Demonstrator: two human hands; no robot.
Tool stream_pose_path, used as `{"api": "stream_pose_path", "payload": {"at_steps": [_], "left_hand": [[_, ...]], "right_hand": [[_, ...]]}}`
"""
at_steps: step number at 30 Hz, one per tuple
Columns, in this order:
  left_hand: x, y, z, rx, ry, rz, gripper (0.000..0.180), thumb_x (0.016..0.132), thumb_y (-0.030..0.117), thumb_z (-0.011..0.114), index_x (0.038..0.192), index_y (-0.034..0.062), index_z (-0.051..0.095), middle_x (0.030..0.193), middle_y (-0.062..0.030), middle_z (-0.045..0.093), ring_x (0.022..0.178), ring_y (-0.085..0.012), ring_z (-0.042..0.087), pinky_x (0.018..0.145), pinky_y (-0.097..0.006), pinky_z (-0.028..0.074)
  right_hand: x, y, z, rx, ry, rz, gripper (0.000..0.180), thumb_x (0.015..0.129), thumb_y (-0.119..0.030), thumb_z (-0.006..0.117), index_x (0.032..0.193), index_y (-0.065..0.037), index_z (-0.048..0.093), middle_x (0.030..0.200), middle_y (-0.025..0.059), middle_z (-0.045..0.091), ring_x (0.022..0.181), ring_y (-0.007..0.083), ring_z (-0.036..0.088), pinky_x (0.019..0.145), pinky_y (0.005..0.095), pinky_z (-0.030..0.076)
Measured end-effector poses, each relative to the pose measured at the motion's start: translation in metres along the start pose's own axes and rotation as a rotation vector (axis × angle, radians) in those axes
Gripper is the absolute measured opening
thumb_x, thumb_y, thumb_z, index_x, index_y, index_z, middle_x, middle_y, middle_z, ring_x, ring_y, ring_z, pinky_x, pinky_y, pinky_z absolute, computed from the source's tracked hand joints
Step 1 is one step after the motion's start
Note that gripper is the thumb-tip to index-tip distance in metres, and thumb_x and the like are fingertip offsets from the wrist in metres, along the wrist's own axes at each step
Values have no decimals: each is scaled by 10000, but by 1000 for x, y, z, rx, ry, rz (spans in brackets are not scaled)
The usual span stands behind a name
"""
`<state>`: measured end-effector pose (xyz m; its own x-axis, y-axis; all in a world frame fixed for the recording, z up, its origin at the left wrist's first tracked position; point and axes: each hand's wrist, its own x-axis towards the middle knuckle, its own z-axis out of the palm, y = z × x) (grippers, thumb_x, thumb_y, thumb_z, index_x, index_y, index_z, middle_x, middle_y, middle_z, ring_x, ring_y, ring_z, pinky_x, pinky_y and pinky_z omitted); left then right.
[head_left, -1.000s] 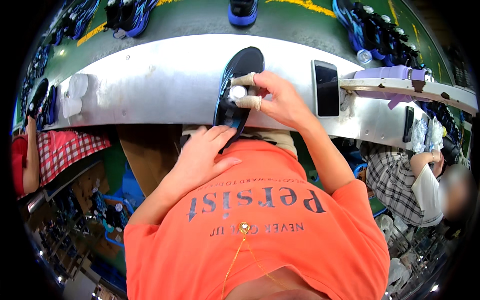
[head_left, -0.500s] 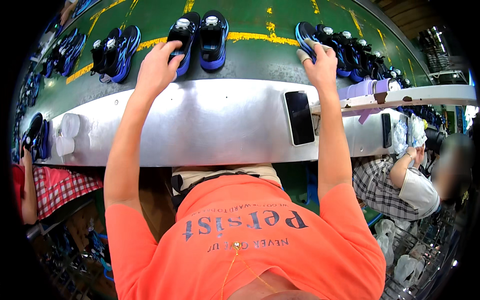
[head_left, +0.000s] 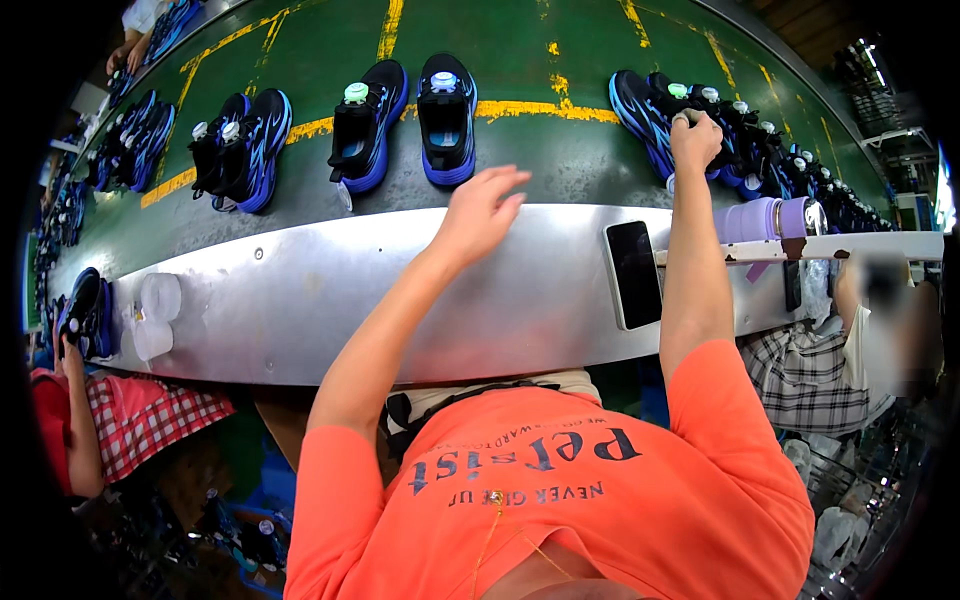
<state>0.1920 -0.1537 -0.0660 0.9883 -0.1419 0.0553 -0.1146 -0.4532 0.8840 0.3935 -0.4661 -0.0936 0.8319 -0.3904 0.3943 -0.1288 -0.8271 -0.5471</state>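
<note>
My right hand (head_left: 697, 142) reaches to the front pair of a row of black and blue sneakers (head_left: 642, 118). Its fingers are closed at the upper of one sneaker, with covers on some fingertips. My left hand (head_left: 482, 215) hovers over the far edge of the metal bench, fingers stretched and holding nothing. Beyond it, a sneaker with a pale green dial (head_left: 365, 130) stands beside its mate with a white dial (head_left: 447, 120), both on the green surface.
On the metal bench (head_left: 400, 300) lie a phone (head_left: 633, 275) and clear plastic cups (head_left: 158, 315). A white rail (head_left: 850, 246) and a purple bottle (head_left: 760, 220) are at right. More sneakers (head_left: 250, 150) stand left. Co-workers sit on both sides.
My left hand has left the middle sneaker and swung right, toward me. My right hand has closed at the right-hand row. The whole view has shifted, with shoes and bench lower in it.
</note>
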Motion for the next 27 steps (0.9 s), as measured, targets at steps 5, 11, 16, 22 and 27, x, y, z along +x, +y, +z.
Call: {"api": "stream_pose_path", "payload": {"at_steps": [5, 11, 16, 22, 27], "left_hand": [[77, -62, 10, 119, 350, -101, 744, 803, 173, 619, 1380, -132, 262, 1445, -316, 278, 1373, -389, 264, 1138, -400, 218], [78, -110, -61, 250, 648, -144, 656, 810, 135, 587, 1371, -91, 334, 1401, -269, 392, 1320, -372, 366, 1106, -381, 278], [16, -105, -77, 94, 618, -203, 323, 855, 116, 561, 1167, 49, 612, 1149, -111, 612, 1021, -205, 592, 886, -298, 456], [-43, -18, -5, -251, 416, -370, 259, 914, 132, 546, 1142, 23, 603, 1175, -109, 579, 1084, -208, 549, 913, -300, 432], [-53, 26, 37, -208, 297, -280, 731, 873, 335, 632, 1431, 8, 290, 1497, -280, 171, 1409, -378, 162, 1127, -445, 180]], "right_hand": [[5, 3, -9, 63, 124, 21, 164, 735, -132, 596, 831, -157, 727, 998, 153, 632, 1025, 322, 547, 924, 414, 409], [8, 12, -15, -392, 39, 144, 607, 681, -240, 741, 1194, -12, 509, 1280, 203, 435, 1204, 370, 421, 1018, 440, 355], [26, -1, -27, -705, -473, 193, 529, 720, -316, 703, 1192, -102, 598, 1253, 134, 580, 1222, 306, 492, 1025, 496, 292], [6, -37, -23, -696, -741, -25, 482, 717, -418, 652, 1109, -139, 672, 1203, 107, 620, 1151, 309, 562, 964, 604, 334], [-88, -105, -49, -360, -919, -390, 357, 662, -371, 600, 876, -110, 717, 932, 137, 676, 960, 342, 609, 885, 491, 385]]}}
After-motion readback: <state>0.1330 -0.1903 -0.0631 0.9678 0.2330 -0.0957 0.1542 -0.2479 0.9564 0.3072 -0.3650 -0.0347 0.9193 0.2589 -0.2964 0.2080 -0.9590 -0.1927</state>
